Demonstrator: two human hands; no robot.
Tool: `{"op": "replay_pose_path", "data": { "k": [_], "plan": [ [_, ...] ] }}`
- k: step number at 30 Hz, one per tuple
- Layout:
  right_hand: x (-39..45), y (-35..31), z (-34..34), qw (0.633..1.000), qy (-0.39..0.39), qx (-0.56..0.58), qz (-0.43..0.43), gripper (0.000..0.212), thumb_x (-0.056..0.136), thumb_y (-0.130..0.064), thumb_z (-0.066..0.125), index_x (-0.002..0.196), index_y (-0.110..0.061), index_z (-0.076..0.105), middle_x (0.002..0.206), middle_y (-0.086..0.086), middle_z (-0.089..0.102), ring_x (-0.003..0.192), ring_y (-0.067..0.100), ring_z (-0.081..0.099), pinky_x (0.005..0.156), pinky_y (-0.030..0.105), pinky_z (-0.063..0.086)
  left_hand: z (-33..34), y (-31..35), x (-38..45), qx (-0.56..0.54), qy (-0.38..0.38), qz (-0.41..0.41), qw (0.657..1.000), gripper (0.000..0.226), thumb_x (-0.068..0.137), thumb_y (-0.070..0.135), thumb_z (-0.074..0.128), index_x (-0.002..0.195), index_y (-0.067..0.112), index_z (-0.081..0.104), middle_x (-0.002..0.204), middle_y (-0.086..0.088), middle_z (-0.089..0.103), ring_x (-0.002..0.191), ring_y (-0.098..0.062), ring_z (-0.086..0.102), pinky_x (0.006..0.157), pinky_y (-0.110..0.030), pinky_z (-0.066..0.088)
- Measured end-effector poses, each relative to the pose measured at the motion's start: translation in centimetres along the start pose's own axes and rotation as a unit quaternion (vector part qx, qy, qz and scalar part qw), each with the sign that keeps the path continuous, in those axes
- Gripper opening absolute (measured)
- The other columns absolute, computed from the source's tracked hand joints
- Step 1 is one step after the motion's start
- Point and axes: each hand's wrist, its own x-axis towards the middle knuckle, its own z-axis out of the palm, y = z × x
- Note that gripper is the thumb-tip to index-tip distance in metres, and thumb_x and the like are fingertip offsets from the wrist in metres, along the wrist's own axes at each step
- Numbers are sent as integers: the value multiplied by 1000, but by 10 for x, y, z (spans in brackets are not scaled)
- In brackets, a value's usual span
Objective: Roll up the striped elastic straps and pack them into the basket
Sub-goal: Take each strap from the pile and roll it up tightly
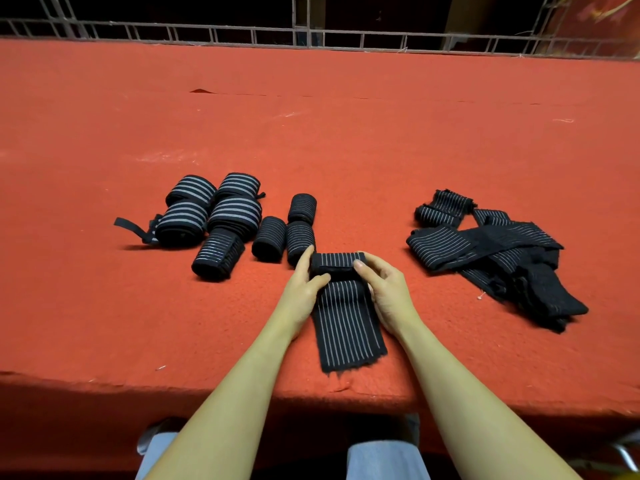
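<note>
Both hands grip a half-rolled strap at the worktop's near edge: left hand at 9 o'clock, right hand at 3; their fingers curl round the roll, palms hidden; finished rolls at 10, loose straps at 2.

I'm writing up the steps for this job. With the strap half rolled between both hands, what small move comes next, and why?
Probably keep turning the roll toward the body. The left hand and right hand grip the ends of the partly rolled black striped elastic strap, and its flat tail lies unrolled on the red felt table, reaching almost to the near edge. No basket is visible.
</note>
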Motion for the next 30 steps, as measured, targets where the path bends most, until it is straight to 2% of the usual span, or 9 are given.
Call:
{"op": "replay_pose_path", "data": {
  "k": [4,10,14,17,19,22,25,28,30],
  "plan": [
    [-6,-1,0,997,-8,-72,-37,32,95,-19,57,123,-5,61,121,7,66,116,20,60,106,38,43,11,-5,-1,176,-13,21,984,66,102,28,34,150,17,-10,158,-1,6,137,0,6,110,-18,6],
    [-9,-2,3,991,-32,-111,-63,24,98,-7,49,116,-20,59,107,-14,64,92,-18,57,84,3,39,11,-5,-2,196,-2,62,979,62,103,25,32,150,21,-7,154,0,14,133,0,14,108,-18,11],
    [-8,-1,0,993,-43,-98,-57,32,95,-5,52,124,-17,60,114,-3,66,100,3,61,92,17,46,3,-9,0,159,13,83,984,54,98,10,46,145,24,24,145,-6,36,133,-13,36,111,-28,27],
    [-10,-3,-1,994,-59,-74,-54,37,89,5,52,115,-19,62,102,5,64,88,10,62,84,28,49,-5,-7,-4,61,9,70,996,42,86,2,61,115,32,58,122,-7,58,99,-17,60,83,-26,49],
    [-12,-5,-1,994,-68,-67,-60,37,83,2,54,105,-25,66,100,4,63,90,11,59,84,29,48,-9,-7,-6,32,23,79,996,44,75,-2,66,100,34,68,124,-4,59,100,-21,62,83,-29,49],
    [-14,-6,1,994,-69,-59,-61,27,81,-16,61,104,-26,70,103,2,66,99,16,57,94,35,44,-7,-4,-9,-28,37,60,997,47,70,-21,60,90,20,72,119,0,63,101,-17,62,80,-23,48],
    [-16,-5,-1,994,-47,-79,-67,22,89,-15,64,111,-18,67,98,3,65,92,11,57,87,28,45,-5,1,-18,-12,25,62,998,47,71,-20,59,95,18,71,112,2,67,93,-8,61,74,-19,46],
    [-20,-3,0,995,-20,-67,-64,18,85,-17,68,100,-25,66,95,-1,67,90,11,60,84,29,44,-5,2,-20,-18,-6,47,999,49,81,-6,62,120,23,58,112,-1,64,98,-7,60,90,-22,46],
    [-24,-4,-1,996,-13,-61,-66,18,79,-24,70,96,-30,67,95,-2,67,92,14,60,85,32,46,-3,2,-19,1,-17,33,999,32,86,18,63,116,26,57,108,1,62,101,-9,59,91,-25,47]
  ]
}}
